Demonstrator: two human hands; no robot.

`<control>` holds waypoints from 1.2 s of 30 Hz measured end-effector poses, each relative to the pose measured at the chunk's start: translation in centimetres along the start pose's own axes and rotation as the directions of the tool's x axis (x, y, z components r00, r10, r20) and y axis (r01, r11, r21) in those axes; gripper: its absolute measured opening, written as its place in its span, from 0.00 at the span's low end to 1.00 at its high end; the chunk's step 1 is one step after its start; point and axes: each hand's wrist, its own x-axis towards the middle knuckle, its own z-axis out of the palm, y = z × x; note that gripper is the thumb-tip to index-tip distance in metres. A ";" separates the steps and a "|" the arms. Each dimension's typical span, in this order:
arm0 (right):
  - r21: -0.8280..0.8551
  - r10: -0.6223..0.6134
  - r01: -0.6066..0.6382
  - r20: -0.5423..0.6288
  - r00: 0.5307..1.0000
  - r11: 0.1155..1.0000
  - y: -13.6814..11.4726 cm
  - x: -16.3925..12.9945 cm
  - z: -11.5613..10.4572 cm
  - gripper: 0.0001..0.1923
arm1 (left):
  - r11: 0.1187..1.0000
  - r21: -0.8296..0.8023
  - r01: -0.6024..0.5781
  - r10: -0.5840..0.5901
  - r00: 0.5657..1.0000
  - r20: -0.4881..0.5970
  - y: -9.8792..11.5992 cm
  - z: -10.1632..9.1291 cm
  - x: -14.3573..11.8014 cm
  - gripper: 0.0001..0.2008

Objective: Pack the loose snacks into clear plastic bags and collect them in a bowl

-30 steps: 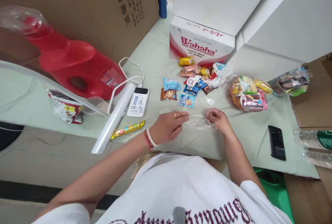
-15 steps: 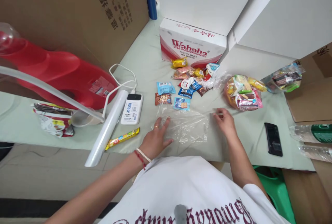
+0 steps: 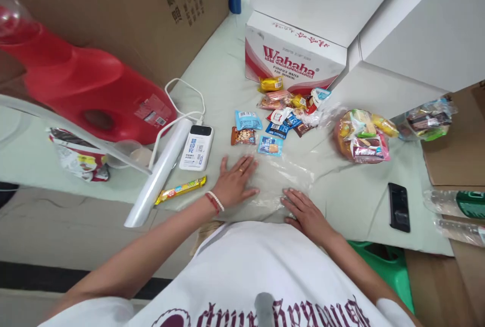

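Note:
A clear plastic bag [image 3: 278, 175] lies flat on the green-grey tablecloth in front of me. My left hand [image 3: 234, 185] rests palm down on its left side, fingers spread. On its lower right part lies my right hand [image 3: 305, 213], fingers stretched out flat. Just beyond the bag are a light-blue snack packet [image 3: 270, 145], a brown cookie packet [image 3: 243, 136] and another pale-blue packet [image 3: 248, 120]. Behind them is a pile of small wrapped snacks [image 3: 288, 114]. Neither hand grips anything.
Left of my hands are a yellow candy stick [image 3: 181, 190], a white power bank [image 3: 196, 148], a plastic film roll [image 3: 159, 175] and a red jug [image 3: 94, 89]. A Wahaha box [image 3: 295, 54] stands behind. Rightward are a snack-filled bowl [image 3: 343, 142] and a black phone [image 3: 399, 207].
My right hand has moved left and toward me, from beside the bag's right edge onto the bag, its fingers now flat. My left hand stays on the bag's left side. The view has shifted slightly.

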 end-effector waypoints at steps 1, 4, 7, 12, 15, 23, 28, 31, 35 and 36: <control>0.021 0.020 -0.020 -0.001 1.000 1.000 0.2 -1.3 -0.3 0.33 | 1.000 -0.011 0.025 -0.024 1.000 0.006 -0.4 0.6 -0.5 0.40; 0.142 0.037 -0.035 -0.009 0.999 0.989 0.7 -3.5 -2.5 0.27 | 0.997 -0.036 0.061 -0.061 0.998 -0.002 -0.4 1.4 -1.5 0.42; 0.254 0.097 -0.075 -0.076 0.992 0.964 1.3 -1.7 -6.4 0.14 | 0.994 -0.058 0.089 -0.090 0.996 -0.008 0.4 1.3 -1.6 0.38; 0.022 0.094 -0.092 -0.248 0.964 0.996 2.2 10.6 -11.7 0.16 | 0.988 -0.072 0.136 -0.133 0.990 0.033 1.0 1.1 -1.5 0.38; -0.110 -0.025 0.004 -0.188 0.982 0.994 2.2 20.7 -11.6 0.20 | 0.986 -0.089 0.142 -0.134 0.987 0.092 0.9 0.9 -1.7 0.52; -0.180 -0.078 0.082 0.028 0.997 0.980 2.3 33.4 -9.3 0.34 | 0.959 -0.235 0.158 -0.153 0.987 0.040 -0.5 0.7 -2.3 0.62; -0.130 -0.132 0.105 -0.226 0.965 0.986 1.5 25.3 -13.0 0.34 | 0.956 -0.244 0.161 -0.209 0.960 -0.185 -0.7 0.9 -4.7 0.36; -0.037 -0.204 0.201 -0.192 0.960 0.979 0.5 18.3 -11.9 0.33 | 0.979 -0.166 0.121 -0.139 0.985 -0.106 -0.1 1.0 -5.7 0.31; -0.006 -0.153 0.153 0.006 0.988 0.988 0.3 11.4 -6.7 0.33 | 0.974 -0.141 0.179 -0.181 0.984 -0.001 -0.2 1.1 -5.8 0.38; -0.020 -0.111 0.111 0.022 0.994 0.994 0.4 10.3 -5.6 0.34 | 0.972 -0.140 0.189 -0.189 0.982 0.013 -0.4 1.0 -5.9 0.40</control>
